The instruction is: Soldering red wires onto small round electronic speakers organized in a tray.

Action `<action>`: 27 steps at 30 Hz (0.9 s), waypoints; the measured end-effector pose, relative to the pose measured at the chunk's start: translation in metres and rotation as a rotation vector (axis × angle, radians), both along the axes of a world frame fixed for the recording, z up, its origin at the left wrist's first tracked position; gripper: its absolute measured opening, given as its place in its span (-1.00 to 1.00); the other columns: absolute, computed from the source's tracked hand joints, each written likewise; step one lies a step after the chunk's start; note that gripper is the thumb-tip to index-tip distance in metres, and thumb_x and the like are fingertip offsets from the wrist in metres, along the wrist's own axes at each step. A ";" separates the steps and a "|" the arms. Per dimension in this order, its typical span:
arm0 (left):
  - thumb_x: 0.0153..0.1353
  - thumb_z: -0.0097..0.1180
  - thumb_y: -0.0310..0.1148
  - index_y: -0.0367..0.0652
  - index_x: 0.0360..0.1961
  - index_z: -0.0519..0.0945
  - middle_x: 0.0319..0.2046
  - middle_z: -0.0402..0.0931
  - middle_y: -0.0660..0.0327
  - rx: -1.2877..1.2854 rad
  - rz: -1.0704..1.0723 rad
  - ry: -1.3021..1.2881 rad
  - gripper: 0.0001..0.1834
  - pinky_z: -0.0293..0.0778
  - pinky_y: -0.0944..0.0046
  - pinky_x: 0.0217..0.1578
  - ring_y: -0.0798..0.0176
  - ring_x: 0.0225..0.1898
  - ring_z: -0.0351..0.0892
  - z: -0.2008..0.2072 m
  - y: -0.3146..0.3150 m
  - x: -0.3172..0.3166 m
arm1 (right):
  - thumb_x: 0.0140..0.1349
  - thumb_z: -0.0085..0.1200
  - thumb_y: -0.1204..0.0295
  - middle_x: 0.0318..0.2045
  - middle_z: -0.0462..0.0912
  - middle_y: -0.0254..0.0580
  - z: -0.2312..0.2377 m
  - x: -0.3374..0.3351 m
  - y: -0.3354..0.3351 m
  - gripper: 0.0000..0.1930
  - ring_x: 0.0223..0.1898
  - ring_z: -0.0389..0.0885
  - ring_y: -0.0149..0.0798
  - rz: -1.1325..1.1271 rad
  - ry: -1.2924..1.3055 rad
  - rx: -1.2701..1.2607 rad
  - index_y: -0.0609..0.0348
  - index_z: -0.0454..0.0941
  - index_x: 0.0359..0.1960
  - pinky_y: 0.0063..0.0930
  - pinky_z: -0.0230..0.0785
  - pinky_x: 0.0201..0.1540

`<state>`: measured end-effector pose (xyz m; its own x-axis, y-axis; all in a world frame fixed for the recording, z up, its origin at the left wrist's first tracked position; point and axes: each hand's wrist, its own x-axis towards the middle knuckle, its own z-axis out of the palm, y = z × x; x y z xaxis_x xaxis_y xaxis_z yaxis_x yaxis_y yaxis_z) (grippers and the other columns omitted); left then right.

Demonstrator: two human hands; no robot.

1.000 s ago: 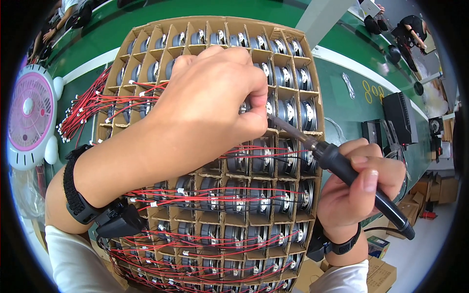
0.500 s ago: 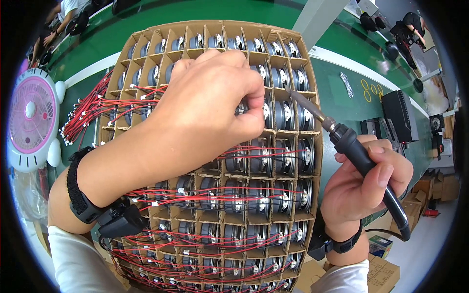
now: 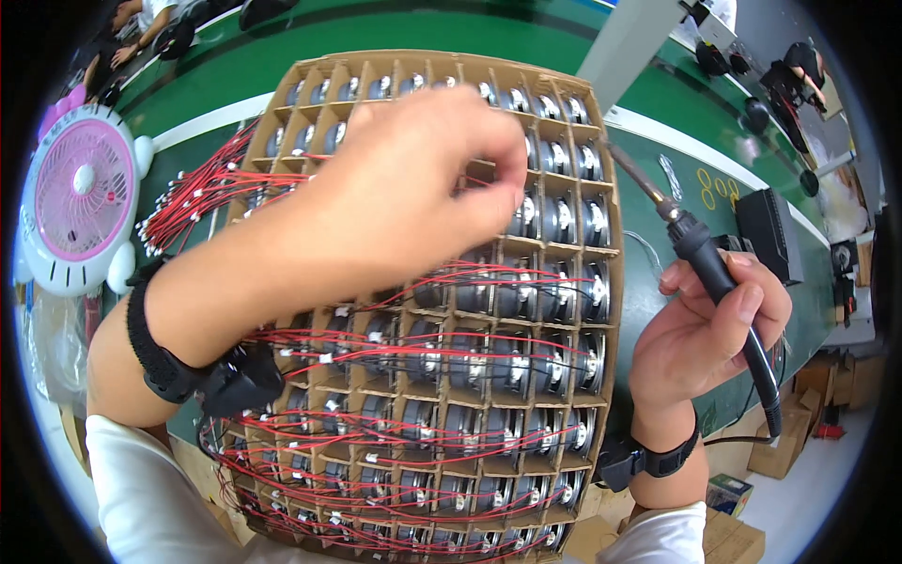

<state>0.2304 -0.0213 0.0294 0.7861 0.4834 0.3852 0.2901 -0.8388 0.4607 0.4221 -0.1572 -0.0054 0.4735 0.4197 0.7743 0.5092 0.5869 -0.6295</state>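
A cardboard divider tray (image 3: 615, 291) spreads out before me, with small round speakers (image 3: 554, 221) standing in its cells. Over its upper middle rows is my left hand (image 3: 432, 164), slightly blurred, its fingers curled into a pinch; whatever lies between them is hidden. My right hand (image 3: 691, 352) grips a black soldering iron (image 3: 719, 277) like a pen. The iron's tip points up and left, just outside the tray's right edge and apart from the speakers. Red and black wires (image 3: 451, 348) run across several of the lower rows.
A bundle of red wires with white connectors (image 3: 193, 197) lies left of the tray, near a pink and white fan (image 3: 85, 183). At right are yellow rings (image 3: 707, 188) and a black box (image 3: 770, 235). A grey post (image 3: 634, 47) stands behind. Other people work farther off.
The soldering iron's tip has drawn away from the speakers to beyond the tray's right edge. My left hand has shifted slightly right, still pinched. The whole view has shifted a little.
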 end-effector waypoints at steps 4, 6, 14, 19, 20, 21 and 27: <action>0.23 0.13 -0.36 -0.21 -0.35 0.54 -0.40 0.50 0.42 -0.384 0.195 -0.155 -0.87 0.32 0.51 -0.27 0.57 -0.33 0.42 0.051 0.013 -0.048 | 0.37 -0.14 0.30 -0.26 0.52 -0.03 -0.006 0.017 -0.016 -0.75 -0.56 0.53 -0.31 -0.092 0.164 -0.040 0.27 0.38 -0.16 -0.54 0.43 -0.44; 0.27 0.10 -0.35 -0.23 -0.29 0.52 -0.48 0.45 0.41 -0.525 0.220 -0.309 -0.85 0.30 0.54 -0.45 0.59 -0.46 0.36 0.058 0.025 -0.079 | 0.41 -0.22 0.31 -0.30 0.49 -0.08 -0.007 0.034 -0.033 -0.73 -0.43 0.46 -0.36 -0.011 0.165 -0.051 0.28 0.38 -0.11 -0.51 0.36 -0.30; 0.07 0.24 -0.40 -0.26 -0.44 0.55 -0.48 0.55 0.16 -0.352 0.843 0.120 -0.85 0.43 0.27 -0.37 0.29 -0.45 0.51 -0.022 0.025 -0.236 | 0.44 -0.29 0.32 -0.37 0.42 -0.09 -0.011 0.018 -0.015 -0.71 -0.42 0.37 -0.40 0.107 0.153 -0.029 0.32 0.36 -0.09 -0.52 0.28 -0.33; 0.07 0.22 -0.37 -0.28 -0.46 0.53 -0.47 0.53 0.04 -0.220 0.919 0.202 -0.82 0.42 0.18 -0.35 0.09 -0.40 0.54 -0.049 0.004 -0.240 | 0.44 -0.30 0.33 -0.36 0.40 -0.11 -0.011 0.016 -0.016 -0.72 -0.41 0.36 -0.41 0.094 0.130 -0.025 0.32 0.36 -0.09 -0.52 0.27 -0.33; 0.10 0.17 -0.41 -0.28 -0.46 0.51 -0.47 0.52 0.05 -0.163 0.892 0.237 -0.84 0.42 0.18 -0.35 0.10 -0.39 0.55 -0.046 0.000 -0.243 | 0.44 -0.30 0.33 -0.35 0.40 -0.10 -0.008 0.017 -0.018 -0.72 -0.42 0.36 -0.41 0.095 0.132 -0.016 0.32 0.36 -0.09 -0.52 0.27 -0.33; 0.12 0.13 -0.44 -0.29 -0.46 0.48 -0.48 0.51 0.05 -0.106 0.865 0.272 -0.87 0.42 0.17 -0.35 0.12 -0.39 0.55 -0.044 -0.003 -0.247 | 0.44 -0.30 0.33 -0.35 0.41 -0.10 -0.005 0.017 -0.020 -0.72 -0.42 0.36 -0.41 0.096 0.134 -0.008 0.32 0.36 -0.09 -0.52 0.27 -0.33; 0.22 -0.04 -0.53 -0.25 -0.37 0.38 -0.43 0.51 0.15 -0.785 0.849 0.067 -0.96 0.45 0.28 -0.42 0.30 -0.40 0.55 0.005 -0.017 -0.270 | 0.43 -0.27 0.35 -0.36 0.41 -0.10 -0.007 0.015 -0.016 -0.74 -0.44 0.36 -0.41 0.088 0.150 -0.009 0.32 0.37 -0.12 -0.54 0.28 -0.35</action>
